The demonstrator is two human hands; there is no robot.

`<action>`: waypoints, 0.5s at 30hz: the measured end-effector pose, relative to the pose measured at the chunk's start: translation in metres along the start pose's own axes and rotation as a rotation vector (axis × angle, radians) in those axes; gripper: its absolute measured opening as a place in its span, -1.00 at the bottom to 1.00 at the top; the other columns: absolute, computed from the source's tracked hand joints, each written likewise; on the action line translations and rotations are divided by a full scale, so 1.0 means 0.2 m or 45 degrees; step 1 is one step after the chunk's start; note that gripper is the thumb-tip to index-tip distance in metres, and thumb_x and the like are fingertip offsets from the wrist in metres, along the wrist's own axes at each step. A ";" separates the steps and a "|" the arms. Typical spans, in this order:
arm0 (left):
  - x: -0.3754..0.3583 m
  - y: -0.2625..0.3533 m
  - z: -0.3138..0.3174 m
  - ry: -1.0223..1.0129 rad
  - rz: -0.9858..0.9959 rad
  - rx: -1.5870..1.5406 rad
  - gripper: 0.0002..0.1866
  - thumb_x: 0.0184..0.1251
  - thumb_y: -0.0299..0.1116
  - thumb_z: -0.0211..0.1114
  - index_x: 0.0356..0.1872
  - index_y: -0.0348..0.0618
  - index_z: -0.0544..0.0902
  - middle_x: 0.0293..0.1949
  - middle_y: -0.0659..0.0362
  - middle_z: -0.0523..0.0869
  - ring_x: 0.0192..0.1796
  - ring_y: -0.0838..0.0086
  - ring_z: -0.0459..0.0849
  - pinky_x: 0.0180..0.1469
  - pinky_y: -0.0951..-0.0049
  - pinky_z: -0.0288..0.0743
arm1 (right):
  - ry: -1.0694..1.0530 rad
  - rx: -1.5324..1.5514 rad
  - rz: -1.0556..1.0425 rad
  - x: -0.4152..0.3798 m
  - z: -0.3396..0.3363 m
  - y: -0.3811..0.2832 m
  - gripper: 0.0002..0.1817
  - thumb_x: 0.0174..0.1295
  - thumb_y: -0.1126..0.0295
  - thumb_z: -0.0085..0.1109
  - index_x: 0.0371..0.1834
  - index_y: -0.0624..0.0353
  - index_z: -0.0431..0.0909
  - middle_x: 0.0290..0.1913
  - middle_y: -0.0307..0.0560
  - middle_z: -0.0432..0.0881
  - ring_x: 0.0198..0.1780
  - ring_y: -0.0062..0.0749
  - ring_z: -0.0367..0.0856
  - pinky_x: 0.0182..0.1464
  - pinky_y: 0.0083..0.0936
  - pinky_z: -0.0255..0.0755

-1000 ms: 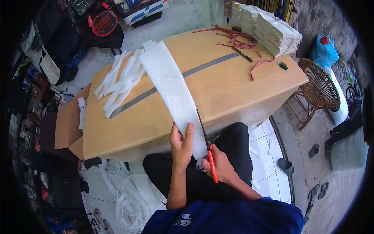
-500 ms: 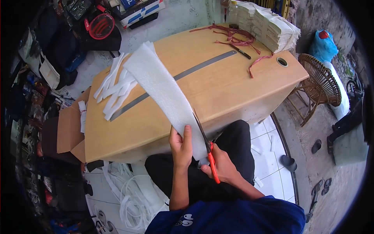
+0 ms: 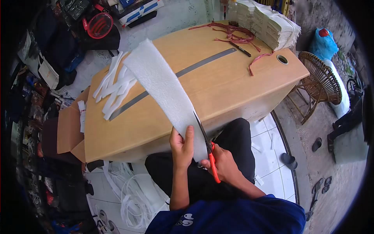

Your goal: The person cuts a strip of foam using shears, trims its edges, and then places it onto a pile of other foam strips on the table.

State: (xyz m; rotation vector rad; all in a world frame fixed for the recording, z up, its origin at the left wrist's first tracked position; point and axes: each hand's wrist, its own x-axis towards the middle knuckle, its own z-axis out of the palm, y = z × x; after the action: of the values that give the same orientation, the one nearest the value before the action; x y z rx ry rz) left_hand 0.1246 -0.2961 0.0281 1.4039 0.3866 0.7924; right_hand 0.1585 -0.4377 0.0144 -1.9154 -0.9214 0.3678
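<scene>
A long white foam sheet (image 3: 161,84) slants from above the wooden table down to my lap. My left hand (image 3: 182,150) grips its lower part, thumb on top. Orange-handled scissors (image 3: 213,165) are in my right hand (image 3: 223,163), their dark blades lying along the sheet's right edge, nearly closed. Cut white foam strips (image 3: 117,85) lie on the table's left part, beside a long metal ruler (image 3: 202,64) that the sheet partly covers.
The wooden table (image 3: 233,85) carries red twine (image 3: 237,35), a black pen (image 3: 240,48) and stacked white bundles (image 3: 269,25). An open cardboard box (image 3: 70,128) stands left, a rattan chair (image 3: 319,78) right. White strips (image 3: 136,199) pile on the floor.
The scissors' blades have closed somewhat along the sheet's edge. Both hands have hardly moved, and the view has shifted very slightly.
</scene>
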 end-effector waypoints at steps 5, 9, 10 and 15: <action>-0.01 0.04 -0.02 -0.033 -0.014 0.077 -0.75 0.42 -0.36 0.12 -0.01 -0.30 0.49 -0.18 0.24 0.60 -0.17 0.68 0.49 -0.10 0.59 0.38 | 0.027 0.037 0.019 0.00 0.00 0.00 -0.34 0.09 -0.06 0.27 -0.12 0.42 0.40 -0.45 0.26 0.56 -0.39 0.20 0.60 -0.39 -0.17 0.47; 0.04 0.13 0.00 0.002 0.091 0.066 -0.81 0.37 -0.34 0.20 -0.26 -0.30 0.52 -0.42 0.34 0.54 -0.43 0.75 0.37 -0.41 0.65 0.25 | 0.030 0.104 0.017 -0.01 0.00 0.01 -0.43 0.09 -0.03 0.29 -0.31 0.38 0.41 -0.54 0.21 0.51 -0.44 0.18 0.58 -0.42 -0.19 0.44; 0.05 0.14 -0.03 -0.010 0.051 -0.010 -0.79 0.36 -0.32 0.21 -0.31 -0.30 0.52 -0.45 0.36 0.53 -0.45 0.76 0.36 -0.42 0.64 0.24 | 0.015 0.109 0.008 -0.01 0.00 0.00 -0.43 0.10 -0.04 0.29 -0.35 0.36 0.40 -0.56 0.21 0.50 -0.46 0.18 0.57 -0.42 -0.18 0.43; 0.09 0.17 -0.04 0.039 0.095 0.165 -0.70 0.32 -0.27 0.26 -0.52 -0.26 0.50 -0.61 0.39 0.45 -0.53 0.74 0.31 -0.49 0.60 0.22 | -0.017 0.084 -0.038 -0.02 0.03 0.00 -0.39 0.12 -0.09 0.24 -0.38 0.37 0.37 -0.56 0.22 0.49 -0.49 0.19 0.55 -0.41 -0.15 0.43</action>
State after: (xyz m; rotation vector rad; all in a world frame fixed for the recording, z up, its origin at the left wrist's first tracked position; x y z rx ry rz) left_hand 0.1224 -0.2784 0.0629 1.5359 0.4175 0.8628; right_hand 0.1531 -0.4374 0.0111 -1.8395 -0.9347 0.3887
